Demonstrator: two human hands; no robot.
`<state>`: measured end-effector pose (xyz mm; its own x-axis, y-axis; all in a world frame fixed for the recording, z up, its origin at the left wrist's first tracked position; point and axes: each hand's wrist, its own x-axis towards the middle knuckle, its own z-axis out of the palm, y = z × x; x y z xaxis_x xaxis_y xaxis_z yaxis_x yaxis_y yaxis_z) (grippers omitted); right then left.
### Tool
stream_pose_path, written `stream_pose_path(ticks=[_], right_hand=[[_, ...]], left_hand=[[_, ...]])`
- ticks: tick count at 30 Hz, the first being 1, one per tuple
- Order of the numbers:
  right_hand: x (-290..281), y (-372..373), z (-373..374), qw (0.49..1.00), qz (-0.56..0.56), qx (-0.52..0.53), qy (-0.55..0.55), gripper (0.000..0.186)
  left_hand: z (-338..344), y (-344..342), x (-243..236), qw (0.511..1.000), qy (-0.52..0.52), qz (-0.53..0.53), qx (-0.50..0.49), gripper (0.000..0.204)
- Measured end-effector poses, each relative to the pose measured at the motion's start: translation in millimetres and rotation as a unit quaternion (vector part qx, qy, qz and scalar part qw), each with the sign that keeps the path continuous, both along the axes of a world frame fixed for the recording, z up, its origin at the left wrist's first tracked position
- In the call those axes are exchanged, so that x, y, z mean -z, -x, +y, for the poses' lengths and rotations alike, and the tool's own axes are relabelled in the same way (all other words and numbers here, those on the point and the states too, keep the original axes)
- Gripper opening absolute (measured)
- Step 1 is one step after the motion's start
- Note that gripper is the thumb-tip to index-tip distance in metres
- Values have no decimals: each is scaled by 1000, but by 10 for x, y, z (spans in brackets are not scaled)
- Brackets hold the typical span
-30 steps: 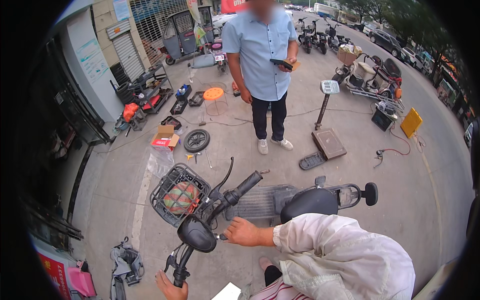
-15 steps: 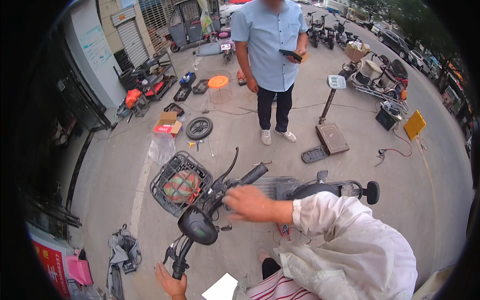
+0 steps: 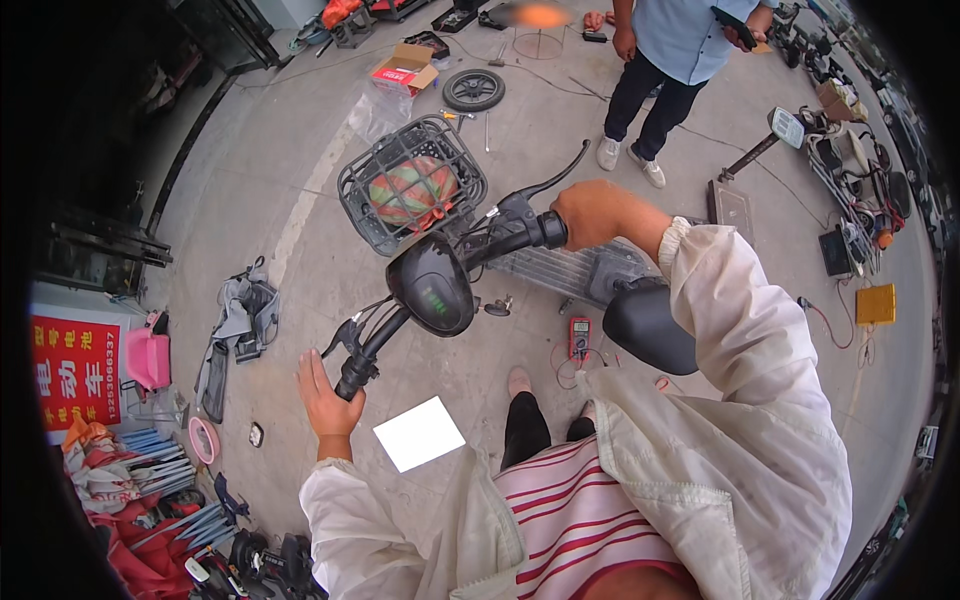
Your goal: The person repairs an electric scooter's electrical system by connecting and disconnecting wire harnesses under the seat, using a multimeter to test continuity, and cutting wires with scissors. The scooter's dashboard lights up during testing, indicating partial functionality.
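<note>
An electric scooter stands before me, its handlebar [image 3: 505, 242] running slantwise under my hands. My right hand [image 3: 590, 212] is closed around the right handlebar grip, below the upright brake lever [image 3: 560, 172]. At the left handlebar grip [image 3: 355, 380], my left hand [image 3: 330, 403] lies open, fingers stretched out along its outer side; whether the palm touches cannot be made out. Between the grips sits a black display housing [image 3: 432, 285] with green lights. A black wire basket [image 3: 352, 215] at the front holds a red-and-green striped bag [image 3: 413, 193]. The black seat [image 3: 650, 330] is partly behind my right sleeve.
A red multimeter [image 3: 579, 338] with leads lies near my feet. Beyond the basket are a loose wheel [image 3: 474, 90] and a cardboard box [image 3: 405, 66]. A person [image 3: 675, 45] in a blue shirt stands beside a platform scale [image 3: 732, 205]. Grey fabric gear [image 3: 240, 315] lies left.
My right hand has gone from hovering blurred near the bar to gripping the right handlebar grip. The view has tilted down and turned. My left hand stays by its grip.
</note>
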<state>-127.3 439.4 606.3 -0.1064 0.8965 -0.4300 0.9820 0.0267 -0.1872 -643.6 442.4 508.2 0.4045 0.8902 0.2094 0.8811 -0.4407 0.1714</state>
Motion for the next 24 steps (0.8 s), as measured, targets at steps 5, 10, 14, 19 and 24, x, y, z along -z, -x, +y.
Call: stream_pose_path(ticks=[5, 10, 14, 19, 24], right_hand=[[101, 58, -238, 980, -54, 12, -194, 14], [434, 102, -350, 902, -98, -16, -420, 9], [488, 117, -339, 886, -105, -23, -452, 8], [499, 37, -395, 883, -110, -12, -456, 8], [626, 139, -316, 856, -98, -14, -507, 12]], left_hand=[[-36, -18, 4, 1000, -7, -5, 4, 92], [7, -9, -18, 1000, -8, -3, 6, 92], [80, 45, 32, 1000, 3, -18, 18, 91], [81, -57, -3, 1000, 25, -14, 4, 92], [48, 129, 184, 1000, 4, -8, 16, 89]])
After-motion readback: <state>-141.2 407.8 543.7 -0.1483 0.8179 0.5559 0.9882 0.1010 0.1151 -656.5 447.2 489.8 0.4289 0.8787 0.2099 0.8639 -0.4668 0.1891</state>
